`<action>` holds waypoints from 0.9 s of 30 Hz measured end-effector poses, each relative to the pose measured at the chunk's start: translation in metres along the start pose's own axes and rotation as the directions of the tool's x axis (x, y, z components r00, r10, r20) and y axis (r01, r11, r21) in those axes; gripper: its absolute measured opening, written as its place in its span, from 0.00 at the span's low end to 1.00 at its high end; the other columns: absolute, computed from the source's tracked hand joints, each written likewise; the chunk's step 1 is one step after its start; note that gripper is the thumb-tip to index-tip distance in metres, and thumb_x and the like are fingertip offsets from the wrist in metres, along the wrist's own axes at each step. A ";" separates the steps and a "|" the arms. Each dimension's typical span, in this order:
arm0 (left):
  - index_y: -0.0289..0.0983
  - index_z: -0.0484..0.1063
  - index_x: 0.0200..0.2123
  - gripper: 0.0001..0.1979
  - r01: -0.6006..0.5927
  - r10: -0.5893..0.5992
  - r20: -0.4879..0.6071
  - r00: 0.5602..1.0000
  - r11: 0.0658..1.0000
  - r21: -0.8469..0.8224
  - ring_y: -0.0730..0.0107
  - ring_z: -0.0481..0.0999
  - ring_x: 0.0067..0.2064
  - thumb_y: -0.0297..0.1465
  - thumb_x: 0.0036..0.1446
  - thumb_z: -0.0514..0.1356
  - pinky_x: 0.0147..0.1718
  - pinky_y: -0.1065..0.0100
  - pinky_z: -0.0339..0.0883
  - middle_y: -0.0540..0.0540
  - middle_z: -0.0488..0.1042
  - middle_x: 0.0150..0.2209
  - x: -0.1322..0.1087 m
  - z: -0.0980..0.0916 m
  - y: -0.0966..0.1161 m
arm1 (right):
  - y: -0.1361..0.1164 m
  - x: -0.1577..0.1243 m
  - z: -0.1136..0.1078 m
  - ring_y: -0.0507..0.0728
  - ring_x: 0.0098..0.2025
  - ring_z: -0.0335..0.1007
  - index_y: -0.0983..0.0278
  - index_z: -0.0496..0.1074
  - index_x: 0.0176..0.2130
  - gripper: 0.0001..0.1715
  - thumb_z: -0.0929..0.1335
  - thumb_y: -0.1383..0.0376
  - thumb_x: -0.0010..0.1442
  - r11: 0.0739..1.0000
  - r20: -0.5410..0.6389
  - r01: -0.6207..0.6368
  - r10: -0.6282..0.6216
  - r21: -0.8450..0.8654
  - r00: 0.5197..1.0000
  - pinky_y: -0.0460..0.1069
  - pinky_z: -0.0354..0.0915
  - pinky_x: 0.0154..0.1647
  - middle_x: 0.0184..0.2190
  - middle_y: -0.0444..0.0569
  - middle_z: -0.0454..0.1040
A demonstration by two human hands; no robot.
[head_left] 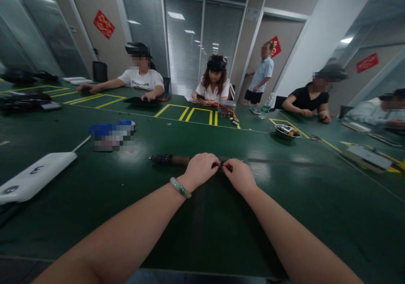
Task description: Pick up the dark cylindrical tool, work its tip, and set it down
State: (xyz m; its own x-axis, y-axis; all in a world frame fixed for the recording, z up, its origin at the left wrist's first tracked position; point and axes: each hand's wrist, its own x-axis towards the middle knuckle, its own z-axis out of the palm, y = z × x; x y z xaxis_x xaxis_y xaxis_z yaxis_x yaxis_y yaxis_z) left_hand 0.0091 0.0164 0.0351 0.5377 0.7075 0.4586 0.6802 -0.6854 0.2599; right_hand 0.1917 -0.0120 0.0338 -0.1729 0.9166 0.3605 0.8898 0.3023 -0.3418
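My left hand point(201, 170) and my right hand point(238, 175) meet over the green workbench point(316, 221), their fingertips pinching a small dark piece point(222, 165). Its exact form is hidden by my fingers. To the left of my left hand lies a black and brown cylindrical bundle point(169, 160), in line with the pinched piece. A thin dark strip point(284, 162) runs away to the right from my right hand. A pale green bangle point(180, 187) circles my left wrist.
A white flat box point(34, 176) lies at the left, and a pixelated blue item point(110, 134) lies beyond it. Further off are a metal bowl point(286, 131), wires, and a bottle. Several seated people work around the bench, and one person stands behind it.
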 end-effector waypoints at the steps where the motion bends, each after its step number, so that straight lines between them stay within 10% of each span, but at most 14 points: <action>1: 0.41 0.74 0.41 0.07 0.011 -0.011 -0.002 1.000 1.000 0.000 0.64 0.74 0.44 0.31 0.59 0.59 0.47 0.62 0.66 0.49 0.76 0.41 0.000 -0.001 0.001 | -0.001 0.000 -0.001 0.53 0.35 0.69 0.61 0.74 0.33 0.05 0.67 0.66 0.60 0.999 -0.005 0.030 -0.030 -0.036 1.000 0.47 0.59 0.37 0.34 0.44 0.75; 9: 0.40 0.73 0.37 0.03 -0.012 0.012 -0.008 1.000 1.000 0.021 0.65 0.73 0.40 0.30 0.58 0.60 0.42 0.63 0.65 0.49 0.75 0.37 0.000 -0.003 0.003 | -0.004 0.000 -0.007 0.55 0.38 0.69 0.62 0.75 0.36 0.06 0.67 0.67 0.61 0.977 0.013 0.136 -0.136 -0.165 0.991 0.49 0.59 0.43 0.36 0.46 0.75; 27: 0.39 0.73 0.37 0.04 -0.006 0.006 -0.001 1.000 1.000 0.027 0.64 0.73 0.40 0.32 0.59 0.60 0.41 0.63 0.65 0.48 0.76 0.37 0.000 0.001 0.000 | 0.010 0.003 0.006 0.52 0.32 0.71 0.59 0.77 0.35 0.07 0.69 0.59 0.57 0.939 0.099 -0.198 0.177 0.282 0.979 0.46 0.61 0.34 0.31 0.42 0.77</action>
State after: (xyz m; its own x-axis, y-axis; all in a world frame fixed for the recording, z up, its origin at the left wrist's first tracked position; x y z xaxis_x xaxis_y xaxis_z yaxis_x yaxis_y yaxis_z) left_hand 0.0096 0.0167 0.0343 0.5416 0.7031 0.4607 0.6899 -0.6849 0.2343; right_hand 0.1979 -0.0049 0.0262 -0.0542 0.9770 0.2063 0.7502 0.1762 -0.6373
